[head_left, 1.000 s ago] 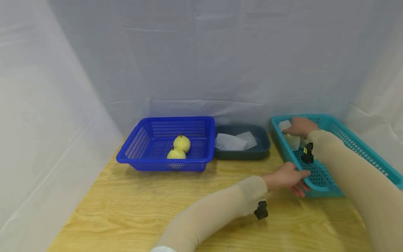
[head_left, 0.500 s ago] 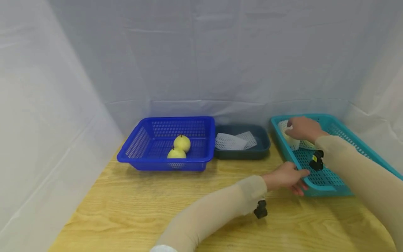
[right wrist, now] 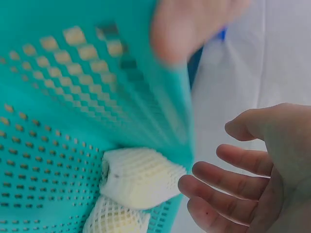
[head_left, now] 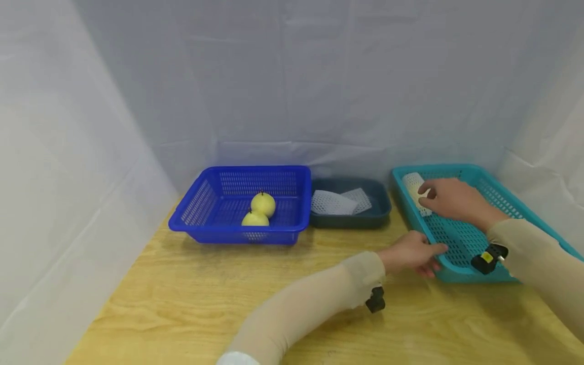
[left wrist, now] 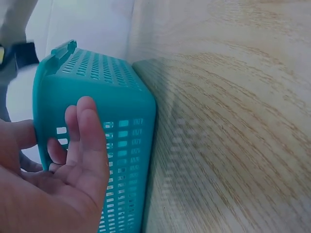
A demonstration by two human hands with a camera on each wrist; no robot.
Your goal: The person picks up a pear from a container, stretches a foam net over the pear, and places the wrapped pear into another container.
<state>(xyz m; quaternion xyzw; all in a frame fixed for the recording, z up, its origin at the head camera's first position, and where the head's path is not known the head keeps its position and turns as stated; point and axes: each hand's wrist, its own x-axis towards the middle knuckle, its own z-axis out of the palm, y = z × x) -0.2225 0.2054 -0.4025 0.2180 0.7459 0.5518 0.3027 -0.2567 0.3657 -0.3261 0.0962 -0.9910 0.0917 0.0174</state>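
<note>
At the right of the head view stands a teal plastic basket [head_left: 463, 275] with perforated walls. My left hand [head_left: 412, 252] holds its near left corner, thumb over the rim and fingers against the outer wall [left wrist: 127, 160]. My right hand [head_left: 456, 199] hovers over the basket with loosely bent fingers and holds nothing. Inside, in the right wrist view, lie a pale yellow fruit in a white foam net [right wrist: 141, 179] and a second netted fruit [right wrist: 116, 219] beside it. In the head view, my right hand partly covers them.
A blue basket [head_left: 237, 231] at the left holds two bare yellow pears [head_left: 263, 205]. Between the baskets stands a dark grey-green tray [head_left: 351, 221] with white foam nets [head_left: 334, 204]. White sheeting rises behind the wooden table [head_left: 205, 299].
My right hand has let go of the netted fruit and drawn back to the right and toward me, leaving it in the teal basket. My left hand stays at the corner.
</note>
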